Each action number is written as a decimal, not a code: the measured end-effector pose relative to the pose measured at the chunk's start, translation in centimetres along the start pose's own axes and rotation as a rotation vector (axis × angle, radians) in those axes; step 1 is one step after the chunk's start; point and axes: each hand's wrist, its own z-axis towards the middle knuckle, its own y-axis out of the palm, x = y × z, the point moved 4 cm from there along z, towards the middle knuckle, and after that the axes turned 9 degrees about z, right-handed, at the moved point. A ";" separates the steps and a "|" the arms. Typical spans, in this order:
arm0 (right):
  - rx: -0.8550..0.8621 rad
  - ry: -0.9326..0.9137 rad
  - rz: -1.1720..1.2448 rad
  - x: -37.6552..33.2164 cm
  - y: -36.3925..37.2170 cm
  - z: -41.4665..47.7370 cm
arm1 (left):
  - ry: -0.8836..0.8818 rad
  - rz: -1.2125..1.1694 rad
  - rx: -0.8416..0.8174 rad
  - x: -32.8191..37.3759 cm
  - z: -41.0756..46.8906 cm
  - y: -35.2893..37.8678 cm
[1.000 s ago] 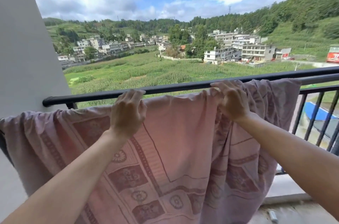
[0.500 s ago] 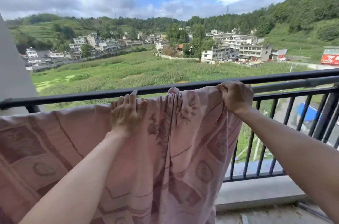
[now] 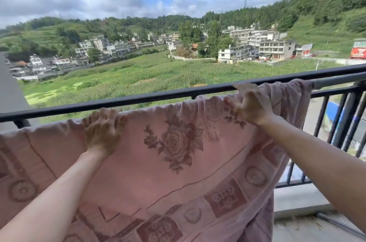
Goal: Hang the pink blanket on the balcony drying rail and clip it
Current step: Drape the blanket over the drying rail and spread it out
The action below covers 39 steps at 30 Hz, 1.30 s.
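Observation:
The pink blanket (image 3: 178, 162), printed with a large rose and square motifs, hangs over the grey drying rail (image 3: 336, 81) just inside the black balcony railing (image 3: 138, 99). My left hand (image 3: 102, 132) grips the blanket's top edge left of the rose, fingers curled over the fold. My right hand (image 3: 251, 107) grips the top edge further right, fingers hooked into the cloth. The blanket's right end is draped over the rail beyond my right hand. No clip is in view.
Black vertical bars (image 3: 344, 122) of the railing stand at the right, with a concrete ledge (image 3: 297, 200) below them. A grey wall (image 3: 10, 91) borders the left. Beyond the railing lie green fields, buildings and hills.
The bunched folds between my hands have been pulled flat, showing the rose. The blanket now reaches further right along the rail, and my right hand has shifted right with it.

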 end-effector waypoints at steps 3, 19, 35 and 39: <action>0.007 -0.160 0.053 -1.9 1.7 0.3 | -0.002 -0.008 0.018 -0.3 -0.1 0.0; 0.511 0.214 0.164 12.0 -6.6 -0.7 | 0.293 -0.264 0.226 15.0 1.3 -3.9; -0.209 0.500 1.098 21.7 -11.9 3.0 | 0.499 -0.247 0.061 47.4 1.2 -4.3; -0.211 0.248 0.749 24.6 -14.1 5.0 | 0.341 -0.529 0.149 46.2 1.6 -5.3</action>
